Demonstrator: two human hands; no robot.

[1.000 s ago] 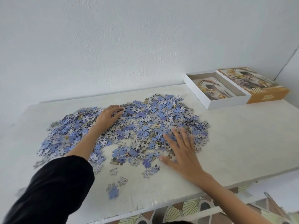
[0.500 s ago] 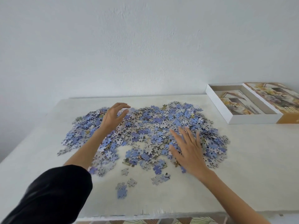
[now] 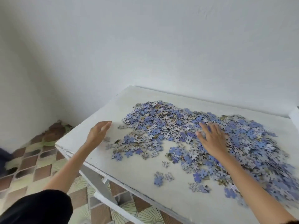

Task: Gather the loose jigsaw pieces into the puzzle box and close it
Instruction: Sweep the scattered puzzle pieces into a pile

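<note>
A wide heap of blue and grey jigsaw pieces (image 3: pixel 178 126) covers the white table (image 3: pixel 139 172). My left hand (image 3: pixel 97 133) hovers at the heap's left edge on bare tabletop, fingers apart, holding nothing. Flat on the pieces in the middle of the heap lies my right hand (image 3: pixel 212 138), fingers spread. A few stray pieces (image 3: pixel 161 177) sit near the front edge. Only a white corner of the puzzle box (image 3: pixel 295 113) shows at the far right; the rest is out of frame.
The table stands against a white wall, in a corner of the room. Its left corner (image 3: pixel 58 145) and front edge drop to a patterned tile floor (image 3: pixel 32 165). A white table leg (image 3: pixel 100 185) runs below the edge.
The view has swung left, so the box has nearly left the frame. My left hand has moved off the pile to its left edge. My right hand stays flat on the pieces.
</note>
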